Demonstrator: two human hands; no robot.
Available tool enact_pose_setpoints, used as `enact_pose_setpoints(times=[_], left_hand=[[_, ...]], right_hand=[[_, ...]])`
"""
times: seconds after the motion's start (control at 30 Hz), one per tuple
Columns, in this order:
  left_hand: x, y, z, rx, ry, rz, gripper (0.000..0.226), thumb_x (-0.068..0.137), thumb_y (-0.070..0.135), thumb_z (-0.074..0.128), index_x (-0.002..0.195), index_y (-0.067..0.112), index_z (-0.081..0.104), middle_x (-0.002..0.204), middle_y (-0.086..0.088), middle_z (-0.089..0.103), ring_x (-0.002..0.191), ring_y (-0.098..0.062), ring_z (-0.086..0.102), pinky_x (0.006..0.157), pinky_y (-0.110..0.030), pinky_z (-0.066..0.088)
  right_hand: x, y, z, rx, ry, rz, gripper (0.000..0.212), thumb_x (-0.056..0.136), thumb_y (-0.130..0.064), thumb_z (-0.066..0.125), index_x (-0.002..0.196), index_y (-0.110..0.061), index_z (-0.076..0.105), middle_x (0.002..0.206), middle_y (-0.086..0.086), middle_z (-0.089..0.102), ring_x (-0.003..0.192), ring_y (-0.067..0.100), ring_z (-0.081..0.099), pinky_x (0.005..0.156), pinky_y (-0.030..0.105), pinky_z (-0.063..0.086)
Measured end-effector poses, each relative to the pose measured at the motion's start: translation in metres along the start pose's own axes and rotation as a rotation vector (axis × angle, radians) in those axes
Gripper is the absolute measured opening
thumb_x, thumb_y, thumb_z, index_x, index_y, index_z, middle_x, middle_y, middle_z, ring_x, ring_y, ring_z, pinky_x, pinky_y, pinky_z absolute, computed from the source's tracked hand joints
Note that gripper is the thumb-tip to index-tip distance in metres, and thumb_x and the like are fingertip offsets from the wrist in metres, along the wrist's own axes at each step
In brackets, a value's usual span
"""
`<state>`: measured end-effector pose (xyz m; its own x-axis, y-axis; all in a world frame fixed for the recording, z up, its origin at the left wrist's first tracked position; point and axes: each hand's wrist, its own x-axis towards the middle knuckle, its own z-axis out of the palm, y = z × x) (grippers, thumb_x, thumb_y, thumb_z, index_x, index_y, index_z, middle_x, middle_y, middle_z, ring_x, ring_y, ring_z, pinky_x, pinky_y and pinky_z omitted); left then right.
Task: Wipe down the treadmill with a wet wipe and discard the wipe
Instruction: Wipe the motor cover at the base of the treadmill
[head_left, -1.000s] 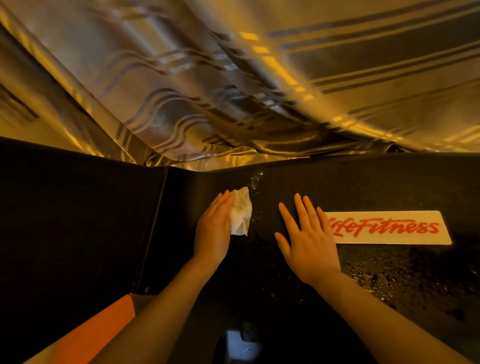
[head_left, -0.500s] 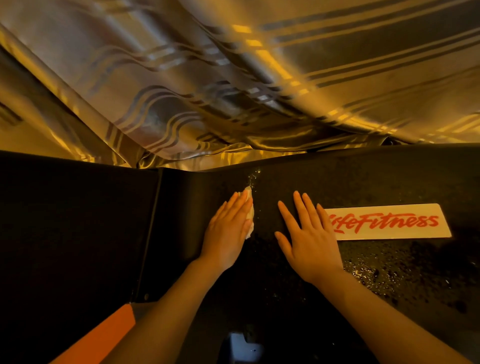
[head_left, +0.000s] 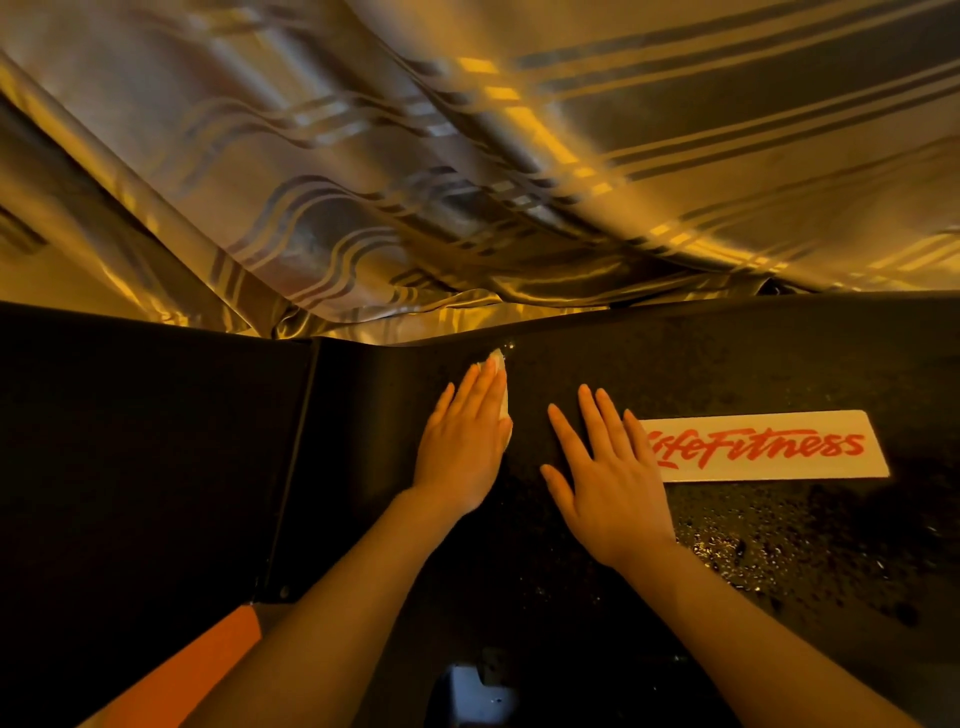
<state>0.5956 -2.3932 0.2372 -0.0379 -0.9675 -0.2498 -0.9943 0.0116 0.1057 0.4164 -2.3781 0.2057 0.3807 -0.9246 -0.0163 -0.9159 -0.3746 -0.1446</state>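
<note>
**Wipe pinned flat, left of the logo**

Your left hand (head_left: 464, 447) lies flat, fingers straight, pressing the wipe (head_left: 500, 382) against the treadmill (head_left: 727, 364), well left of the logo (head_left: 763, 448). Your right hand (head_left: 610, 480) is spread open on the black surface, its fingers touching the logo's left end. Droplets (head_left: 753, 551) glisten below the logo.
</note>
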Motion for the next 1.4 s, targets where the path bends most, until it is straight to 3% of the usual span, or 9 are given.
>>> enact_pose_setpoints(times=[0.17,0.37,0.57,0.73,0.87,1.03,1.2,1.33,1.4], left_hand=[[-0.037,0.001,0.007,0.090,-0.048,0.062,0.061,0.106,0.040,0.017,0.150,0.020,-0.020,0.157,0.005,-0.026,0.145,-0.011,-0.023,0.122,-0.033,-0.006],[0.038,0.001,-0.011,0.021,0.008,-0.064,0.062,0.106,0.037,0.021,0.155,0.016,-0.011,0.163,-0.001,-0.012,0.149,-0.015,-0.012,0.122,-0.037,-0.001],[0.013,0.004,-0.006,0.021,-0.028,0.108,0.064,0.105,0.036,0.024,0.152,0.021,-0.017,0.160,0.005,-0.022,0.146,-0.009,-0.020,0.122,-0.034,-0.004],[-0.032,-0.008,0.006,0.117,-0.098,0.193,0.066,0.092,0.051,-0.007,0.149,0.023,-0.025,0.156,0.008,-0.032,0.142,-0.007,-0.032,0.120,-0.032,-0.011],[0.013,-0.004,-0.006,0.066,-0.039,0.066,0.062,0.105,0.039,0.019,0.153,0.020,-0.014,0.161,0.004,-0.020,0.147,-0.011,-0.018,0.123,-0.037,-0.003],[0.049,0.004,-0.015,0.034,-0.060,0.038,0.060,0.106,0.037,0.018,0.153,0.022,-0.016,0.162,0.004,-0.019,0.148,-0.013,-0.018,0.122,-0.041,-0.007],[0.000,0.008,0.000,0.115,-0.087,0.145,0.063,0.104,0.041,0.015,0.152,0.023,-0.021,0.158,0.003,-0.028,0.147,-0.016,-0.023,0.121,-0.042,-0.007],[-0.063,0.002,0.027,0.169,-0.025,0.285,0.063,0.101,0.042,0.019,0.157,0.016,0.010,0.165,-0.004,0.005,0.151,-0.023,0.009,0.120,-0.046,0.018],[-0.064,-0.003,0.029,0.169,-0.049,0.296,0.062,0.100,0.042,0.021,0.157,0.017,0.013,0.164,-0.004,0.010,0.150,-0.022,0.013,0.119,-0.046,0.018]], right_hand=[[0.000,0.001,0.000,0.016,0.000,-0.003,0.065,0.097,-0.056,0.025,0.153,-0.023,0.031,0.160,0.015,0.025,0.149,0.031,0.019,0.118,0.046,0.012],[-0.001,0.000,0.000,0.028,0.018,-0.003,0.064,0.098,-0.055,0.024,0.153,-0.022,0.031,0.160,0.016,0.025,0.149,0.032,0.019,0.119,0.048,0.017],[-0.001,0.000,-0.001,0.043,0.004,-0.008,0.064,0.097,-0.054,0.025,0.152,-0.021,0.033,0.160,0.016,0.025,0.149,0.032,0.020,0.116,0.047,0.014],[-0.001,-0.001,-0.001,0.033,-0.001,0.008,0.068,0.097,-0.054,0.027,0.151,-0.015,0.036,0.159,0.016,0.028,0.148,0.032,0.023,0.115,0.047,0.015],[0.000,-0.001,-0.001,0.024,0.007,0.008,0.068,0.097,-0.054,0.027,0.150,-0.013,0.037,0.159,0.016,0.028,0.148,0.032,0.023,0.115,0.047,0.015],[-0.001,-0.002,-0.002,0.011,-0.004,0.004,0.069,0.097,-0.055,0.023,0.152,-0.013,0.032,0.161,0.015,0.023,0.150,0.030,0.018,0.119,0.046,0.013],[-0.001,-0.002,-0.001,0.016,-0.007,0.029,0.073,0.098,-0.054,0.024,0.151,-0.004,0.033,0.159,0.016,0.026,0.149,0.029,0.021,0.117,0.045,0.014],[-0.001,-0.002,0.000,0.030,0.003,0.021,0.072,0.099,-0.053,0.024,0.150,-0.003,0.034,0.158,0.017,0.028,0.148,0.030,0.022,0.116,0.045,0.015],[0.000,-0.002,0.001,0.028,0.008,0.019,0.072,0.099,-0.053,0.024,0.150,-0.003,0.034,0.159,0.016,0.027,0.149,0.030,0.021,0.116,0.045,0.014]])
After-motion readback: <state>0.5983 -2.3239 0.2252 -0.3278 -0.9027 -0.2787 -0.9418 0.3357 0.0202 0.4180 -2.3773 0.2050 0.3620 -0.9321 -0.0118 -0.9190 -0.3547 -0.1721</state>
